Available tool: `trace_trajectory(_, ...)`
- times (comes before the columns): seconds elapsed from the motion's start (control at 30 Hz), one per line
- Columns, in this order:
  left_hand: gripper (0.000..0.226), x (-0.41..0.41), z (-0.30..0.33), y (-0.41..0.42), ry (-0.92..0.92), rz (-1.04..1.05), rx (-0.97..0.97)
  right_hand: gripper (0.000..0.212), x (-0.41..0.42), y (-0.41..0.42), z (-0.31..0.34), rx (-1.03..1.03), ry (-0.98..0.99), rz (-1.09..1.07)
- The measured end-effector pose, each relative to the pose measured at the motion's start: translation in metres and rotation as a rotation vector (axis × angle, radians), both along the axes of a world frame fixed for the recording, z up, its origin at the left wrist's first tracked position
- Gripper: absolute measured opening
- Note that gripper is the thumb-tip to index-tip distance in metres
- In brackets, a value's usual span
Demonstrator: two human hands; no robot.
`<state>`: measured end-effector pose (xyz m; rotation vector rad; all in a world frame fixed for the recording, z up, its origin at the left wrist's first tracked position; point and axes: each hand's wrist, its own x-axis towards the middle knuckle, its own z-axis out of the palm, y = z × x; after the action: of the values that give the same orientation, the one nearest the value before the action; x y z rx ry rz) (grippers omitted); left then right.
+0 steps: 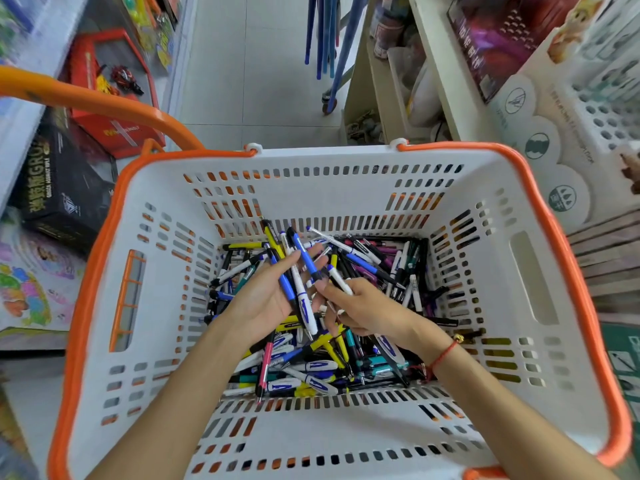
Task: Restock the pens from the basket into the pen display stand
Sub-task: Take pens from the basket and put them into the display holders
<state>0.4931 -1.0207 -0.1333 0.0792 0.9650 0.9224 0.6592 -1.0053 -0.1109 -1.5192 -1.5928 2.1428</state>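
The loose heap of mixed plastic pens, blue, yellow, white, purple and teal, covers the floor of the white slotted plastic basket with the orange rim. Your left hand, palm up above the heap, cradles a small bundle of blue and white pens under loosely curled fingers. At three o'clock of it, your right hand pinches a white pen. At one o'clock of the basket stands the white perforated display stand.

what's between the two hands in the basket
In the head view, the blue and white pens that the left hand holds; the right hand pinches one.
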Motion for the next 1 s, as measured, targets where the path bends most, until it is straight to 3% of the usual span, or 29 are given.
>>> trace_trajectory(0.13, 0.045, -0.002, 0.002, 0.001, -0.051, 0.061, 0.044, 0.031, -0.001, 0.003, 0.004, 0.052, 0.036, -0.046)
trace_trajectory(0.2, 0.041, 0.000, 0.004, 0.002, -0.062, 0.085, 0.065, 0.026, -0.001, 0.002, 0.006, 0.119, 0.032, -0.012)
trace_trajectory(0.33, 0.027, 0.001, 0.006, 0.001, -0.081, 0.165, 0.083, 0.039, 0.001, -0.003, 0.003, 0.243, -0.021, 0.099)
trace_trajectory(0.57, 0.035, -0.005, 0.008, 0.003, -0.047, 0.125, 0.066, 0.046, 0.004, 0.001, 0.005, 0.292, -0.066, 0.174)
trace_trajectory(0.77, 0.045, -0.020, 0.013, 0.002, -0.088, 0.012, 0.010, 0.027, 0.015, 0.014, 0.009, 0.163, 0.003, -0.019)
trace_trajectory(0.87, 0.054, -0.016, 0.016, -0.001, -0.021, -0.109, 0.015, 0.027, 0.012, 0.012, 0.010, 0.122, 0.023, 0.000)
trace_trajectory(1.0, 0.041, -0.011, 0.019, -0.003, 0.078, -0.161, 0.046, 0.029, 0.008, 0.008, 0.009, 0.102, 0.004, 0.066)
